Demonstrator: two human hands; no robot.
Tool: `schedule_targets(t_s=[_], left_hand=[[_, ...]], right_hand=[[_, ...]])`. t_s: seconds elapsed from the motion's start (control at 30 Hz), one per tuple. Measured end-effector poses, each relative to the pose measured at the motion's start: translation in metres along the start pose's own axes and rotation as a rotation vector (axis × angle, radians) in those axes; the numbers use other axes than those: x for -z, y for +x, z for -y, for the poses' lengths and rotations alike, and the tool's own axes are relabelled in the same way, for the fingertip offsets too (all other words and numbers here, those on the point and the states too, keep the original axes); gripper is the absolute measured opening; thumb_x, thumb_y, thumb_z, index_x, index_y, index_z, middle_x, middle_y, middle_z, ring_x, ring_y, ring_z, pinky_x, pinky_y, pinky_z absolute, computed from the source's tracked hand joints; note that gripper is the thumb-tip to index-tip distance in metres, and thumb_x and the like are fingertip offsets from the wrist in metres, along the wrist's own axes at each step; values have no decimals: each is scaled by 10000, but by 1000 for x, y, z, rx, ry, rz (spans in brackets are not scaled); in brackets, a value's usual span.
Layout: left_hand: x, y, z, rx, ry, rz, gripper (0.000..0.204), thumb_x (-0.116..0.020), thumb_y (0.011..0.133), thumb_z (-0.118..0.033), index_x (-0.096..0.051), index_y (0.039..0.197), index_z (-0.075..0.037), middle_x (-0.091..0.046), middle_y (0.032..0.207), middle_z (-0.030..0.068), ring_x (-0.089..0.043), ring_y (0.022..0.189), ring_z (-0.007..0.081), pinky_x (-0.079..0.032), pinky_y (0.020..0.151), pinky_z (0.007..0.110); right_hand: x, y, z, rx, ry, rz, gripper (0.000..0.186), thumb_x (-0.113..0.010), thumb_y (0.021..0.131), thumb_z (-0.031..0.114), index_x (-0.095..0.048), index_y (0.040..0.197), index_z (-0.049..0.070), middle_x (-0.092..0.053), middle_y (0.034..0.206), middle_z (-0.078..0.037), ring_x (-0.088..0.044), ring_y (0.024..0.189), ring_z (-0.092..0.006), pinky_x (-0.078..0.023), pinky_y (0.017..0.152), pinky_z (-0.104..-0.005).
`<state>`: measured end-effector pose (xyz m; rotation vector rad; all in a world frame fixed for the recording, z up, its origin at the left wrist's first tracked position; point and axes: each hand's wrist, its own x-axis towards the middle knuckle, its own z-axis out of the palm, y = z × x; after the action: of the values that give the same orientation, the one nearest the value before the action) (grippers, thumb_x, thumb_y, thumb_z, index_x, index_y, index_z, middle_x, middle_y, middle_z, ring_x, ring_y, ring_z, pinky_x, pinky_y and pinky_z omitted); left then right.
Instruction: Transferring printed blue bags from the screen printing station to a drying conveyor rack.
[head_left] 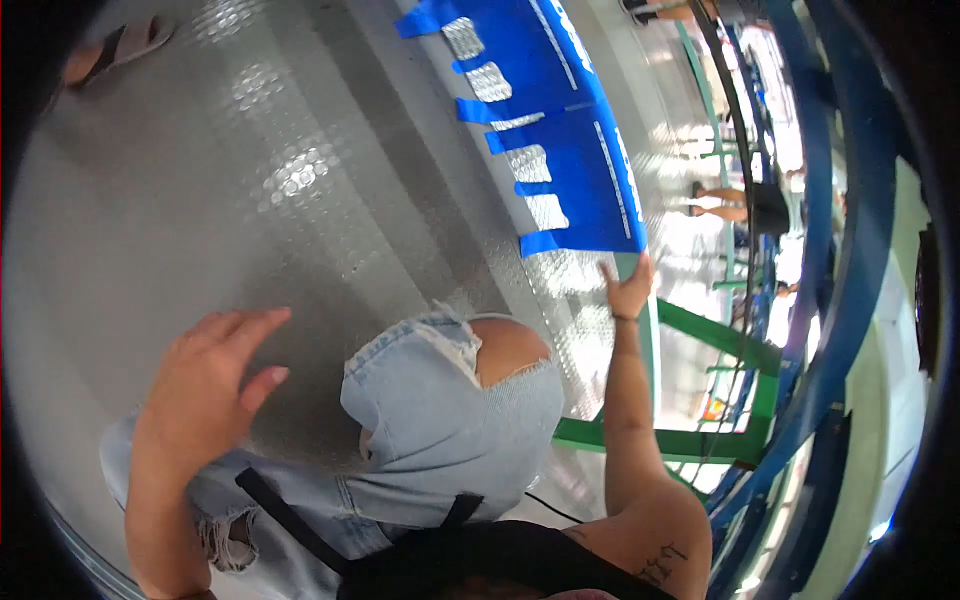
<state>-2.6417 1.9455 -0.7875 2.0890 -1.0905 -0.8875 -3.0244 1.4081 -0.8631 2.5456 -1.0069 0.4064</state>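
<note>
My left hand point(205, 375) is raised above my bent leg in light ripped jeans. Its fingers are stretched out and the thumb stands apart, with nothing held. My right arm reaches forward, and the right hand point(630, 290) is at the near corner of a blue printed panel point(590, 170). That thumb is spread away from the fingers, whose tips meet the panel's edge; part of them is hard to see. The panel has cut-out gaps and tabs along its left side, with a silvery bubbled surface showing through. A second blue panel point(520, 50) continues beyond it.
Green frame bars point(690, 440) stand right of my arm, with dark blue beams point(850, 200) farther right. Another person's legs point(725, 203) appear beyond the frame. At the far left is a sandalled foot point(120, 50) on the grey floor point(180, 220).
</note>
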Motion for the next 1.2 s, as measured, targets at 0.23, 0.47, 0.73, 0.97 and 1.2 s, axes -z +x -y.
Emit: schedule_targets(t_s=[0.23,0.47,0.73,0.97,1.2], left_hand=[[27,-77,-1,-224,63,64,406,-652,853,-215,-567,1229,-89,-614,1085,115,-574,1036,309,-469,889,403],[65,-157,51,-175,46,-185,350,-664,833,-161,-602,1152,-31,-646,946,163,-606,972,339,-493,825,423],[72,-175,69,205,-189,-19,341,-650,875,-226,-608,1162,-45,-668,1051,185,-619,1020,357,-482,872,453],[-33,-127,137,376,-182,47,282,-643,880,-300,-633,1098,-121,-686,944,170,-619,1010,363,-492,862,465],[-66,-165,86,267,-272,-61,215,-636,877,-231,-631,1044,-95,-688,942,141,-654,895,342,-518,775,447]], right_hand=[[17,-93,105,119,271,243,535,-769,787,356,-616,1128,-27,-640,1082,-203,-597,1016,-317,-453,893,-415],[95,-43,274,-116,542,369,366,-762,801,332,-680,919,-4,-674,853,-153,-628,798,-238,-481,721,-373],[336,58,425,823,809,-263,469,-908,577,243,-477,581,60,-536,569,-38,-532,541,-179,-401,502,-304],[407,80,505,878,1052,-275,536,-892,578,374,-444,596,81,-516,558,-19,-547,550,-179,-458,550,-308],[452,46,468,626,1164,32,291,-883,575,102,-603,649,80,-599,664,-13,-590,591,-175,-462,542,-316]])
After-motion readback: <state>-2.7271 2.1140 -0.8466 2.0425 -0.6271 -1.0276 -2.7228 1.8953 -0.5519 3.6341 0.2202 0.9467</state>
